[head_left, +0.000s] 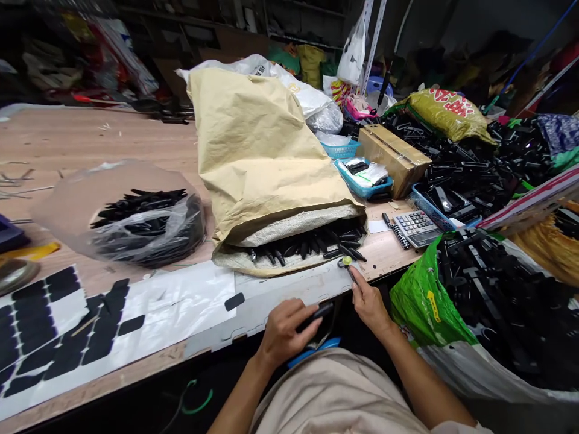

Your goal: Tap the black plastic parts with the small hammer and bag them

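Observation:
My left hand [289, 328] is closed around a dark, elongated black piece [316, 314] just off the table's front edge. Between the fingers of my right hand [370, 304] is a slim dark tool [350, 269] with a round yellow-green end [347, 261], which lies over the table edge. Its exact kind is not clear. In front of both hands, a large tan paper sack [266, 150] lies on its side with its mouth facing me. Several slender black pieces [307, 242] show inside that mouth, and a few stick out over its lip.
Left of the sack sits a clear plastic bag [190, 232] of black parts. Black stickers [31, 319] on white sheets lie at the left front. To the right are a calculator [416, 226], a cardboard box [395, 158], blue baskets [362, 188] and a green sack [420, 295] of black parts.

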Tool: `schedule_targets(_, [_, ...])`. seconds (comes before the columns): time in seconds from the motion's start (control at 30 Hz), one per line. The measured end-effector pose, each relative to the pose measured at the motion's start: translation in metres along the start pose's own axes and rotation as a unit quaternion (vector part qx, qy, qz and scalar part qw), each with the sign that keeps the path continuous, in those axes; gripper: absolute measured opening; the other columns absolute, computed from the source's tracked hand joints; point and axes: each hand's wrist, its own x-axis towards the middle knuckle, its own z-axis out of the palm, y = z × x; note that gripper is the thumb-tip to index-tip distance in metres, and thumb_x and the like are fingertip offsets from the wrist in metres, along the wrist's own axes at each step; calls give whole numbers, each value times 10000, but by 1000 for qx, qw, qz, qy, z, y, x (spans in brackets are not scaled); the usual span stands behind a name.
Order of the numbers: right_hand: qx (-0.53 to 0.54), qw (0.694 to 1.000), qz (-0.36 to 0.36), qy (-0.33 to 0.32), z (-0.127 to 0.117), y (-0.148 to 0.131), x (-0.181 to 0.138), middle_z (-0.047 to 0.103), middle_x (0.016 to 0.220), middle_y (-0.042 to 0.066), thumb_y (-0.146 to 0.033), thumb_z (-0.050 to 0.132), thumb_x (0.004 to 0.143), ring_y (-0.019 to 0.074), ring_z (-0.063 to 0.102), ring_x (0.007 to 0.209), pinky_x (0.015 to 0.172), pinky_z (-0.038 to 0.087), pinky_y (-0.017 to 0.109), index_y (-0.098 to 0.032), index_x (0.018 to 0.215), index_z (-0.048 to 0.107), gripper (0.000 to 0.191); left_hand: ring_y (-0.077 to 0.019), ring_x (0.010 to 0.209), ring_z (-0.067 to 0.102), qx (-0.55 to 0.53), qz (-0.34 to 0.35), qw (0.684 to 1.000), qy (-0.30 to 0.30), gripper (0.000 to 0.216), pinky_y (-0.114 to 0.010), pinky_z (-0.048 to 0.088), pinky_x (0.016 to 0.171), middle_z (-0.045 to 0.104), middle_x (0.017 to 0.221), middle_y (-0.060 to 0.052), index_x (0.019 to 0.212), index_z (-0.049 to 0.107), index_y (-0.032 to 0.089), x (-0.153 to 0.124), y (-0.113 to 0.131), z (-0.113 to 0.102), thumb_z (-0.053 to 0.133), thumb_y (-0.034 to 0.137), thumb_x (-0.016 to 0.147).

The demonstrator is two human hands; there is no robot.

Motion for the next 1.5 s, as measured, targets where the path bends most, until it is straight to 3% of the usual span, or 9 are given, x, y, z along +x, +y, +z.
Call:
schedule_targets(0.13, [0,1000,3,-3,0,0,0,775,1034,93,-262,370,990,199,741,735,735,561,256,-173,1492,467,519,-132,602,597,38,3,997,-65,208,-249,448,584,651,696,-16,1084,718,204,-39,13,14,639,293,914])
schedule_targets(0.37, [1,1000,-14,-5,1,4,0,731,1208,93,-239,386,991,209,757,873,847,562,280,-207,1508,441,520,-181,784,714,51,-181,951,-247,258,-251,523,666,742,902,-25,1143,719,271,-44,7,24,583,355,940])
schedule_targets(0.5, [4,1000,-22,2,3,5,0,687,1292,97,-240,382,997,233,743,989,899,562,311,-205,1507,440,515,-166,823,684,36,-129,978,-159,262,-252,510,723,725,905,-31,1141,710,246,9,9,12,532,342,974])
schedule_targets(0.63, [-1,1000,-24,15,5,5,-1,708,1258,89,-226,395,992,241,720,1067,962,545,330,-216,1504,447,515,-215,859,597,171,-73,981,-59,267,-324,479,761,657,899,-76,1128,718,204,84,-15,6,509,256,971])
schedule_targets(0.8, [8,1000,-24,15,7,4,-2,725,1222,96,-218,398,989,246,723,1064,959,549,339,-205,1508,438,521,-285,982,511,259,-25,958,-122,261,-400,432,795,625,1016,-100,968,771,240,141,-55,8,591,102,838])
schedule_targets(0.97, [20,999,-21,14,8,4,-1,719,1237,88,-209,400,989,236,724,1060,958,551,332,-214,1509,435,521,-298,996,480,283,-1,944,-168,307,-420,410,810,607,1036,-95,973,770,278,149,-69,10,653,92,759])
schedule_targets(1.13, [24,999,-24,20,8,5,-1,733,1205,98,-194,415,983,237,722,1067,977,544,336,-194,1507,441,524,-288,1042,497,273,15,954,-124,188,-435,395,895,630,1033,-90,870,752,255,143,-70,12,610,136,840])
schedule_targets(1.27, [27,999,-24,19,8,6,-1,729,1212,101,-192,416,986,241,723,1065,967,552,340,-199,1507,442,522,-301,1154,494,233,35,966,-105,248,-463,358,997,661,1119,-72,1013,734,285,136,-70,10,603,146,855])
schedule_targets(1.5, [34,999,-22,17,11,8,-2,709,1255,86,-206,407,993,242,723,1063,956,555,341,-219,1515,427,522,-331,1150,506,243,-20,963,-111,296,-503,356,999,685,1034,-96,1034,673,232,134,-68,8,641,96,774])
